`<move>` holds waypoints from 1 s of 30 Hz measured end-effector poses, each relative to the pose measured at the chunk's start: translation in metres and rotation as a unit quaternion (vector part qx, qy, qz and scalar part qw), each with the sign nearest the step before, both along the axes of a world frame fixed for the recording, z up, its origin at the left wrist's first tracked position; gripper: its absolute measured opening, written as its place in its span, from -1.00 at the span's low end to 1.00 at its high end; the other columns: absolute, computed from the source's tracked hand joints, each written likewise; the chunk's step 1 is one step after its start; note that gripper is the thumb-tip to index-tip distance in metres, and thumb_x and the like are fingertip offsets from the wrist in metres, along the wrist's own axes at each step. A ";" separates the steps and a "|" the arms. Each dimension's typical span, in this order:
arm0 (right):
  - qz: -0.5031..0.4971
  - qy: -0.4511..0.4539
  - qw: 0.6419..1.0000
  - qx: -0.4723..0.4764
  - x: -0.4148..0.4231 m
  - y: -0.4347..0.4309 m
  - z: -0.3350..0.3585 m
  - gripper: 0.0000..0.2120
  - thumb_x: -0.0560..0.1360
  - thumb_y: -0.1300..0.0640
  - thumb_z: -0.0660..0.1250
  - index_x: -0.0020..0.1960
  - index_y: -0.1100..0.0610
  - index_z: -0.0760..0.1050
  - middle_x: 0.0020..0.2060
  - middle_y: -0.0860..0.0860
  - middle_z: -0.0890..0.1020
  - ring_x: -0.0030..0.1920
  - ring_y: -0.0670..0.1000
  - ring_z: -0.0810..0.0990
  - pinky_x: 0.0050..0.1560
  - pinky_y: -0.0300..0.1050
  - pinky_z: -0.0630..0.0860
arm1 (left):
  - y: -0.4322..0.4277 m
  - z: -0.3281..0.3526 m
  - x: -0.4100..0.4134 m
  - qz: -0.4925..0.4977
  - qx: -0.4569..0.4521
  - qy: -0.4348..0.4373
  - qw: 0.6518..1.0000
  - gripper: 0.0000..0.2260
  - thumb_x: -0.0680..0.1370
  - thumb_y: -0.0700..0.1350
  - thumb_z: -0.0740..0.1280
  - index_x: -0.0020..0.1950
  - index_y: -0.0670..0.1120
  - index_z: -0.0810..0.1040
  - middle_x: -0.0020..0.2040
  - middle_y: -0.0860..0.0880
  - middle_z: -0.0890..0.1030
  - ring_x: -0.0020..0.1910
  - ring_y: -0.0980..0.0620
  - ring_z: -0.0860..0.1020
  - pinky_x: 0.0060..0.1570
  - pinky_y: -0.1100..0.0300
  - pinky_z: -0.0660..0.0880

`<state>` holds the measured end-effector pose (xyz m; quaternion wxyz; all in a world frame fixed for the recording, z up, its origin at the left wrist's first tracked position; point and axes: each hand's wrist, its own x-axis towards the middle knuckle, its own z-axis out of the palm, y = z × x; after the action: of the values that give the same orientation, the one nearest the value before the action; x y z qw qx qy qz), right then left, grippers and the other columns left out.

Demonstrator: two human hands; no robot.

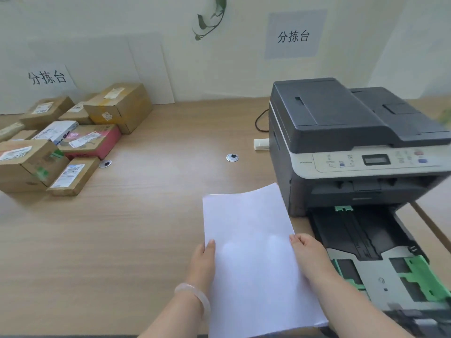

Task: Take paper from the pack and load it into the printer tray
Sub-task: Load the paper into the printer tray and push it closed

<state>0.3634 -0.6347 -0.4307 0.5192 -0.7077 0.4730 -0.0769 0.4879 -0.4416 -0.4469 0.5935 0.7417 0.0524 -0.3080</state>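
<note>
A stack of white paper [253, 252] is held above the wooden desk, just left of the printer. My left hand [203, 262] grips its left edge, thumb on top. My right hand [308, 252] grips its right edge. The dark grey printer [346, 132] stands at the right. Its paper tray [380, 259] is pulled out toward me, with green guides and no paper visible inside. The paper pack is not in view.
Several cardboard parcels [61, 142] are piled at the desk's left rear. Two round cable grommets [232, 157] sit in the wooden desk [146, 228]. A white plug [261, 144] and black cable lie behind the printer's left side.
</note>
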 end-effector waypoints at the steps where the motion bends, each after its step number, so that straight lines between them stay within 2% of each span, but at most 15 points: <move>1: -0.012 0.002 1.000 0.002 -0.012 0.005 -0.001 -0.70 0.58 0.03 0.18 -0.07 0.25 0.54 -0.13 0.19 0.64 -0.04 0.23 0.58 -0.10 -0.03 0.45 | 0.000 -0.002 -0.009 0.010 0.017 -0.027 0.999 -0.77 0.60 -0.01 0.18 -0.12 -0.10 0.54 -0.08 -0.06 0.63 -0.09 -0.05 0.56 0.09 0.02 0.48; 3: -0.036 0.009 0.999 -0.006 -0.037 0.014 -0.005 -0.72 0.58 0.04 0.18 -0.08 0.23 0.54 -0.14 0.17 0.64 -0.06 0.21 0.59 -0.05 -0.01 0.48 | 0.002 -0.002 -0.029 -0.006 0.040 -0.050 0.998 -0.72 0.60 -0.06 0.13 -0.21 -0.19 0.44 -0.24 -0.08 0.50 -0.24 -0.03 0.44 -0.13 0.08 0.40; 4: -0.048 0.014 0.999 -0.009 -0.050 0.017 -0.007 -0.72 0.58 0.05 0.18 -0.10 0.23 0.53 -0.17 0.15 0.63 -0.12 0.19 0.57 -0.08 -0.01 0.46 | 0.004 -0.002 -0.039 -0.024 0.052 -0.058 0.997 -0.72 0.59 -0.07 0.11 -0.27 -0.16 0.37 -0.29 -0.07 0.40 -0.29 -0.02 0.36 -0.20 0.11 0.33; 7: -0.065 0.031 0.997 -0.027 -0.087 0.024 -0.007 -0.69 0.59 0.09 0.17 -0.25 0.24 0.44 -0.31 0.12 0.54 -0.27 0.09 0.44 -0.23 -0.06 0.33 | 0.004 -0.003 -0.066 -0.074 0.063 -0.089 0.991 -0.70 0.61 -0.10 0.10 -0.34 -0.07 0.24 -0.37 0.00 0.29 -0.36 -0.01 0.25 -0.28 0.14 0.21; 10: -0.095 0.035 0.995 -0.011 -0.118 0.018 -0.002 -0.68 0.57 0.10 0.16 -0.27 0.27 0.41 -0.29 0.30 0.52 -0.28 0.08 0.42 -0.26 -0.08 0.28 | -0.009 -0.003 -0.091 -0.099 0.066 -0.090 0.989 -0.72 0.61 -0.10 0.10 -0.29 -0.10 0.32 -0.33 -0.03 0.35 -0.34 -0.01 0.30 -0.28 0.13 0.26; 13: -0.138 0.040 0.990 0.017 -0.143 0.003 0.001 -0.64 0.55 0.09 0.18 -0.18 0.41 0.46 -0.11 0.39 0.59 -0.17 0.25 0.58 -0.16 -0.07 0.39 | -0.028 -0.004 -0.109 -0.129 0.070 -0.087 0.985 -0.71 0.61 -0.10 0.09 -0.29 -0.12 0.39 -0.33 -0.03 0.43 -0.32 -0.02 0.38 -0.26 0.14 0.30; 15: -0.158 0.041 0.986 0.035 -0.158 -0.011 0.000 -0.65 0.51 0.11 0.20 -0.10 0.45 0.48 -0.14 0.38 0.61 -0.13 0.30 0.60 -0.05 0.03 0.51 | -0.043 -0.003 -0.119 -0.148 0.076 -0.088 0.982 -0.71 0.60 -0.09 0.09 -0.25 -0.15 0.45 -0.30 -0.04 0.48 -0.29 -0.05 0.42 -0.24 0.13 0.33; 16: -0.168 0.038 0.984 0.044 -0.165 -0.020 -0.002 -0.66 0.49 0.12 0.20 -0.12 0.46 0.46 -0.22 0.35 0.60 -0.19 0.29 0.56 -0.08 0.05 0.50 | -0.052 -0.004 -0.123 -0.156 0.080 -0.086 0.981 -0.71 0.60 -0.09 0.08 -0.22 -0.17 0.47 -0.29 -0.06 0.48 -0.28 -0.05 0.42 -0.24 0.12 0.34; 17: -0.177 0.041 0.982 0.056 -0.170 -0.027 0.000 -0.69 0.48 0.13 0.21 -0.19 0.42 0.43 -0.30 0.26 0.55 -0.24 0.19 0.49 -0.13 -0.01 0.44 | -0.062 -0.004 -0.127 -0.163 0.080 -0.084 0.980 -0.71 0.59 -0.10 0.08 -0.21 -0.18 0.48 -0.28 -0.06 0.48 -0.27 -0.05 0.42 -0.24 0.12 0.33; 19: -0.171 0.051 0.982 0.065 -0.179 -0.047 0.000 -0.75 0.42 0.09 0.18 -0.25 0.30 0.39 -0.30 0.18 0.45 -0.23 0.09 0.39 -0.15 -0.06 0.30 | -0.084 -0.006 -0.134 -0.171 0.082 -0.077 0.979 -0.75 0.57 -0.13 0.09 -0.24 -0.15 0.46 -0.29 -0.07 0.46 -0.28 -0.04 0.39 -0.25 0.13 0.31; 20: -0.172 0.057 0.981 0.066 -0.183 -0.059 0.000 -0.69 0.38 0.08 0.16 -0.22 0.36 0.40 -0.27 0.22 0.45 -0.22 0.11 0.41 -0.15 -0.06 0.27 | -0.097 -0.005 -0.138 -0.170 0.080 -0.073 0.980 -0.76 0.57 -0.14 0.10 -0.25 -0.14 0.44 -0.29 -0.07 0.44 -0.29 -0.03 0.38 -0.24 0.14 0.30; 22: -0.177 0.059 0.980 0.073 -0.191 -0.087 0.002 -0.64 0.45 0.11 0.20 -0.06 0.46 0.46 -0.17 0.31 0.52 -0.12 0.21 0.53 -0.11 -0.04 0.35 | -0.126 -0.003 -0.147 -0.162 0.075 -0.060 0.982 -0.77 0.57 -0.17 0.10 -0.28 -0.12 0.37 -0.33 -0.06 0.36 -0.31 -0.02 0.31 -0.27 0.15 0.25; 24: -0.162 0.072 0.982 0.069 -0.199 -0.119 0.004 -0.78 0.53 0.15 0.23 -0.02 0.31 0.54 -0.09 0.23 0.59 -0.08 0.15 0.54 -0.02 -0.02 0.45 | -0.156 -0.003 -0.157 -0.155 0.082 -0.040 0.984 -0.77 0.58 -0.20 0.10 -0.29 -0.11 0.29 -0.35 -0.03 0.27 -0.33 -0.01 0.25 -0.32 0.15 0.18; 27: -0.140 0.108 0.981 0.079 -0.206 -0.177 -0.006 -0.69 0.56 0.17 0.19 0.08 0.42 0.51 0.01 0.32 0.61 -0.05 0.25 0.57 -0.09 -0.07 0.38 | -0.200 -0.010 -0.167 -0.158 0.105 -0.017 0.982 -0.79 0.57 -0.19 0.13 -0.27 -0.14 0.39 -0.34 -0.06 0.36 -0.31 -0.05 0.32 -0.29 0.16 0.24; 30: -0.085 0.150 0.983 0.056 -0.206 -0.224 -0.012 -0.68 0.57 0.14 0.21 0.16 0.35 0.53 -0.13 0.15 0.55 -0.11 0.12 0.49 -0.08 -0.15 0.36 | -0.239 -0.013 -0.168 -0.157 0.134 0.014 0.978 -0.75 0.55 -0.16 0.13 -0.33 -0.13 0.41 -0.37 -0.06 0.40 -0.36 -0.06 0.35 -0.33 0.18 0.25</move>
<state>0.1573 -0.8585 -0.4423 0.4727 -0.6379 0.6078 0.0128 0.3202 -0.6808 -0.4601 0.4321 0.8094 -0.0154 -0.3974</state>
